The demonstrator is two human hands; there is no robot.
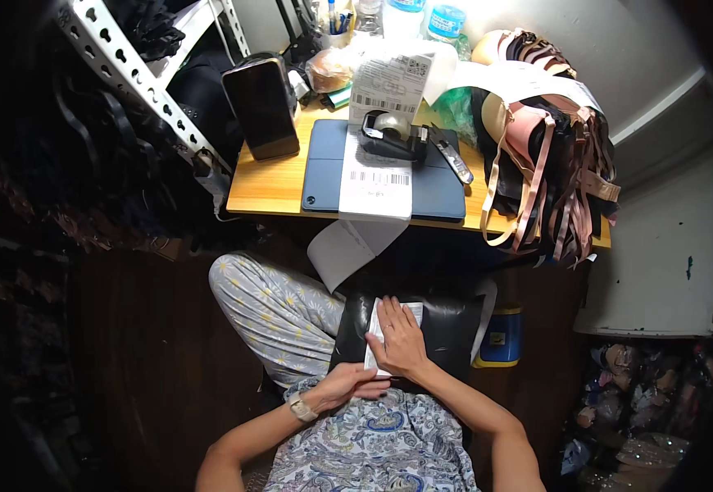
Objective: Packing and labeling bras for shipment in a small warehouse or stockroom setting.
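Observation:
A black plastic mailing bag (453, 321) lies across my lap, its surface shiny and creased. On it is a white printed label (415, 310), partly covered by my right hand (400, 338). That hand rests flat on the label with the fingers stretched out and pointing away from me. My left hand (348, 385), with a watch on the wrist, is by the near edge of the label and bag. Its thumb and fingers are apart, with the fingertips close to the label's lower corner. What the bag contains is hidden.
Ahead stands a wooden table (266, 193) with a dark blue tablet case (324, 156), a strip of printed labels (377, 184), a tape dispenser (391, 135), a utility knife (452, 158), a phone (262, 107) and a pile of bras (529, 139). A blue-yellow bin (500, 338) sits right.

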